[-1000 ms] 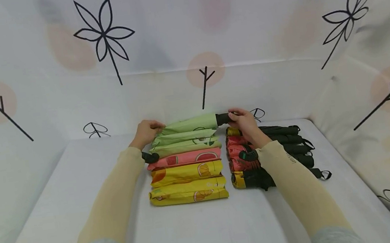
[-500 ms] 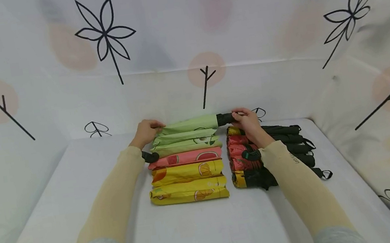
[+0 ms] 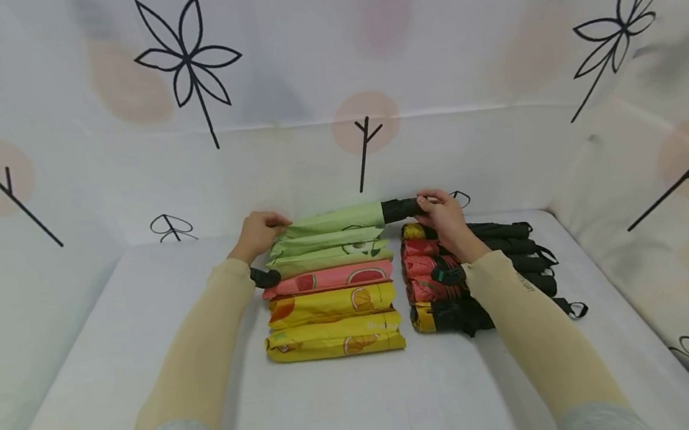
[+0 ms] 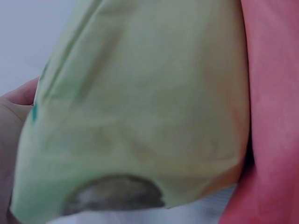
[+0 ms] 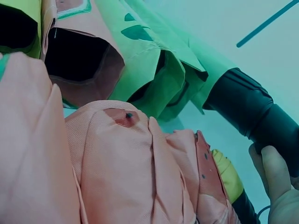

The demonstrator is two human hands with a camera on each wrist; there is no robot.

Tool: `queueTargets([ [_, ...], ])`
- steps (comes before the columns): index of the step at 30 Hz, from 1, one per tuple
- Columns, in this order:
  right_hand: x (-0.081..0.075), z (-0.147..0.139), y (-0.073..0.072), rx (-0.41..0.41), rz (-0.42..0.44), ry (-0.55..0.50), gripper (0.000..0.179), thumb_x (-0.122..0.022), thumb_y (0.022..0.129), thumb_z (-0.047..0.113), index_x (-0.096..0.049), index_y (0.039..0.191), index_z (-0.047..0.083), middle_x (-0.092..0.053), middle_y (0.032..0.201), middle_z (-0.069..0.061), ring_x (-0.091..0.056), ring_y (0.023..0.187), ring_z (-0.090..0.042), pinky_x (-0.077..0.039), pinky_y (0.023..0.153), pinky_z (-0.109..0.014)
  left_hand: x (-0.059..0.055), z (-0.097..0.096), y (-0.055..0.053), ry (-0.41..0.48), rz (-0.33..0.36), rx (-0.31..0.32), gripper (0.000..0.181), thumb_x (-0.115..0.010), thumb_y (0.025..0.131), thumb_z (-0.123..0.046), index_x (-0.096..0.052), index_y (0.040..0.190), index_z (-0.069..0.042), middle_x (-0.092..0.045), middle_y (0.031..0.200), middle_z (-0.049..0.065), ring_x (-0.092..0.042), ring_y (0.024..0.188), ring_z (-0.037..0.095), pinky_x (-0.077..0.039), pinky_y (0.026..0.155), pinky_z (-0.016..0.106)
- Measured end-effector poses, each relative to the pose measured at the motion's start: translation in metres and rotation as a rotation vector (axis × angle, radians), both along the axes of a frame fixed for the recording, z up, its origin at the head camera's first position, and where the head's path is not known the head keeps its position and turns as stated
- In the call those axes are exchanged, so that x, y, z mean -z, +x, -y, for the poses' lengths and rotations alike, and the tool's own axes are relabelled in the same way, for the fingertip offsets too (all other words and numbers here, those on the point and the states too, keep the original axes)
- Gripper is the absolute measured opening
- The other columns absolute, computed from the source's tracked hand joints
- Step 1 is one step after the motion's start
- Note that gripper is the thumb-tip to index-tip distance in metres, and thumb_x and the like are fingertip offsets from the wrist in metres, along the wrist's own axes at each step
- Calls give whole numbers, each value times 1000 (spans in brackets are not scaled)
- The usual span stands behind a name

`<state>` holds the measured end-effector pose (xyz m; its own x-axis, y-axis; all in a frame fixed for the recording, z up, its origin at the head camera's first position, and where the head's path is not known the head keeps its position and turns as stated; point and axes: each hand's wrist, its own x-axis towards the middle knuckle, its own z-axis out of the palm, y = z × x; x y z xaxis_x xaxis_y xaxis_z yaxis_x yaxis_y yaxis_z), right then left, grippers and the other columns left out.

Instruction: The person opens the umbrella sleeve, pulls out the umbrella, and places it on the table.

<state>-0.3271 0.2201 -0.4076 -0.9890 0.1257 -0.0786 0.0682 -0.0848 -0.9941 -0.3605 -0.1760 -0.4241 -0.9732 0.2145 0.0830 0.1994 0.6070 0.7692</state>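
Observation:
At the back of the table a folding umbrella (image 3: pixel 401 209) sits partly inside a light green sleeve (image 3: pixel 335 222); only its black end shows. My left hand (image 3: pixel 258 235) pinches the sleeve's left end. My right hand (image 3: pixel 446 222) grips the black end on the right, thumb and finger curled round it in the right wrist view. Nearer me lie another green sleeve with an avocado print (image 3: pixel 330 257), a pink watermelon sleeve (image 3: pixel 327 280) and two yellow orange-print sleeves (image 3: pixel 330 306). In the left wrist view green cloth (image 4: pixel 149 102) covers most of my left hand (image 4: pixel 14 116).
Below my right forearm several folded umbrellas (image 3: pixel 432 287) lie in a row, with red or yellow ends and black bodies with wrist loops. A white cloth covers the table (image 3: pixel 358 416). A printed white curtain (image 3: pixel 298 163) rises behind it.
My right hand has moved a little to the right with the umbrella, and more of its black end shows out of the green sleeve. My left hand has stayed in place.

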Motion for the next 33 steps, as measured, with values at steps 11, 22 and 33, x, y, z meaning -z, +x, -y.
queueTargets([
  [11, -4, -5, 2, 13, -21, -42, 39, -58, 102, 15, -52, 136, -4, -54, 108, -6, -66, 81, -8, -55, 72, -18, 0, 1, -1, 7, -7, 6, 18, -62, 99, -7, -75, 112, -6, -69, 117, 16, -61, 112, 32, -50, 93, 46],
  [22, -10, -13, 7, 31, -31, -65, 40, -56, 102, 14, -50, 137, -6, -53, 109, -5, -65, 84, -9, -55, 73, -19, 2, 2, -3, 8, -1, -2, 18, -63, 98, -6, -76, 111, -7, -69, 115, 15, -61, 111, 32, -50, 92, 45],
  [33, -13, -24, 13, 27, -48, -120, 38, -57, 102, 13, -49, 133, -7, -50, 104, -7, -66, 83, -10, -56, 74, -21, 3, 4, -3, 27, -2, -2, 18, -63, 98, -6, -76, 110, -7, -69, 114, 15, -61, 110, 32, -50, 91, 46],
])
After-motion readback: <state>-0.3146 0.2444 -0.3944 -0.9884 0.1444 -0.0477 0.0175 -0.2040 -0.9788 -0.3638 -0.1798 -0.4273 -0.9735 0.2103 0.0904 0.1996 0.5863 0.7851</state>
